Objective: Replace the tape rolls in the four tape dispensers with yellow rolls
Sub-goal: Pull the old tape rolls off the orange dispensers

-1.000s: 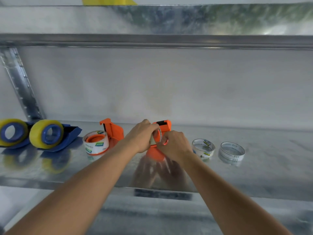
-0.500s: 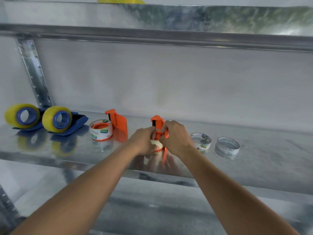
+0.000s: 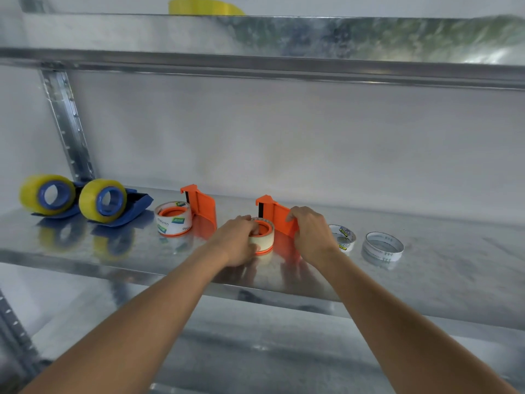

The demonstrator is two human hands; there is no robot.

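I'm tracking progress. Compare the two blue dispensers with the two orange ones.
The blue dispensers carry yellow rolls; the orange dispensers carry whitish rolls. The blue ones' rolls stand on edge; the orange ones' lie flat. Nobody touches the blue pair; the left hand and right hand grip one orange dispenser. All sit on one metal shelf.

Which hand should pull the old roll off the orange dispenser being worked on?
Left. The left hand already grips the whitish roll on the dispenser's hub, while the right hand holds the orange dispenser by its upright guard, so it probably suits steadying.
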